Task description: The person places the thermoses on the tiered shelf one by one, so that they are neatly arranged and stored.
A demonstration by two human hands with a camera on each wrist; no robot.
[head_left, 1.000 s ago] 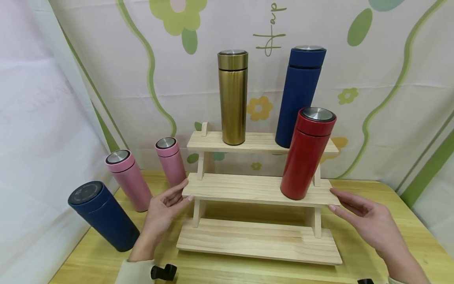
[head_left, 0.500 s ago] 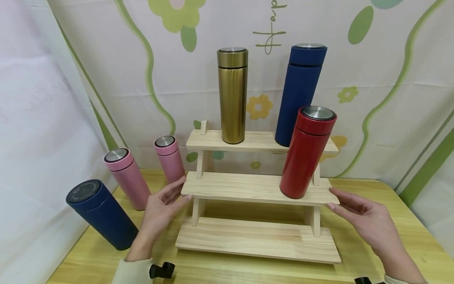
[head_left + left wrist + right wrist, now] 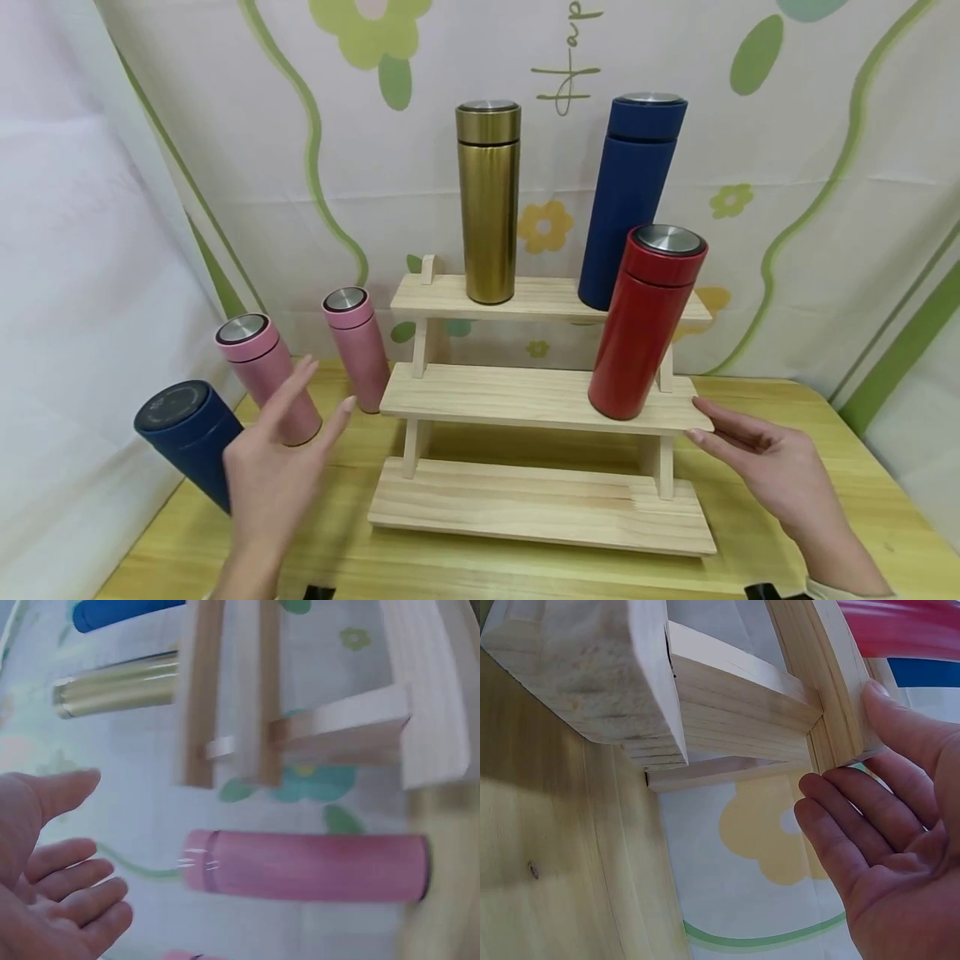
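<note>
A three-tier wooden display stand (image 3: 525,396) stands on the table. My right hand (image 3: 780,471) holds the right end of its middle shelf; in the right wrist view the thumb lies on one edge and fingertips on the other. My left hand (image 3: 270,475) is in the air left of the stand, fingers extended and holding nothing. Just beyond it stand a pink thermos (image 3: 258,367) and a dark blue thermos (image 3: 183,433) that it partly hides. Another pink thermos (image 3: 358,350) is close to the stand's left side, also visible in the left wrist view (image 3: 315,866).
On the top shelf stand a gold thermos (image 3: 489,208) and a tall blue thermos (image 3: 630,192). A red thermos (image 3: 645,325) occupies the middle shelf's right part. The bottom shelf (image 3: 525,504) is bare wood. A patterned cloth (image 3: 787,275) hangs behind the table (image 3: 825,533).
My left hand has let go of the middle shelf's left end and moved left, toward the pink and dark blue thermoses. The right hand stays at the shelf's right end.
</note>
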